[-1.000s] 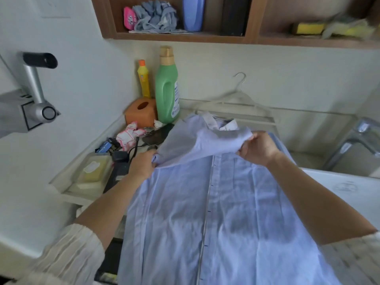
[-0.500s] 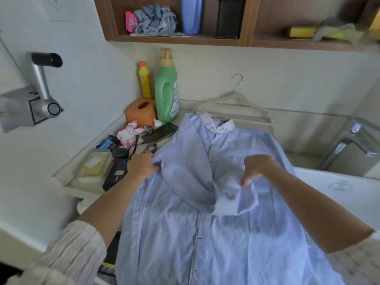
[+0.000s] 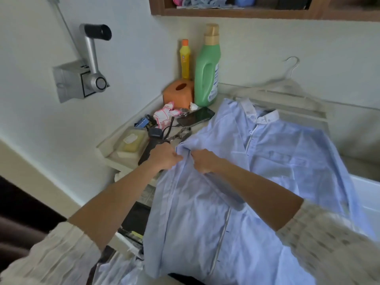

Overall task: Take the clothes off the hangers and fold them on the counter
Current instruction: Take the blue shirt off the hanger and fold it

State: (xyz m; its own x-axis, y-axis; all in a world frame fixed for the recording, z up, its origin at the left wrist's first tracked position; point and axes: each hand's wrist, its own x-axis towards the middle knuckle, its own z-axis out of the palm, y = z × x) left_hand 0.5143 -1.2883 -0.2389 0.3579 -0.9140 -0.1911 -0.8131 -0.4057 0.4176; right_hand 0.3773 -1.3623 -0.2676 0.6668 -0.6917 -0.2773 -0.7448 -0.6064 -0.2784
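A light blue button-up shirt [image 3: 236, 202] with a white collar lies front-up across the counter, collar at the far end. My left hand [image 3: 164, 156] pinches the fabric at the shirt's left shoulder edge. My right hand [image 3: 203, 161] grips a bunch of the same cloth right beside it, the two hands almost touching. A clear plastic hanger [image 3: 283, 89] lies flat on the counter beyond the collar, free of clothing.
Left of the shirt lie a phone [image 3: 196, 118], scissors [image 3: 181, 134], a soap box [image 3: 129, 140] and an orange tissue holder [image 3: 178, 93]. A green detergent bottle [image 3: 207, 70] and a yellow bottle [image 3: 184, 60] stand in the corner. A wooden shelf [image 3: 246, 12] hangs above.
The left sleeve came down across the shirt front. My right hand swung from the shirt's middle over to the left shoulder, close to my left hand. The view shifted left.
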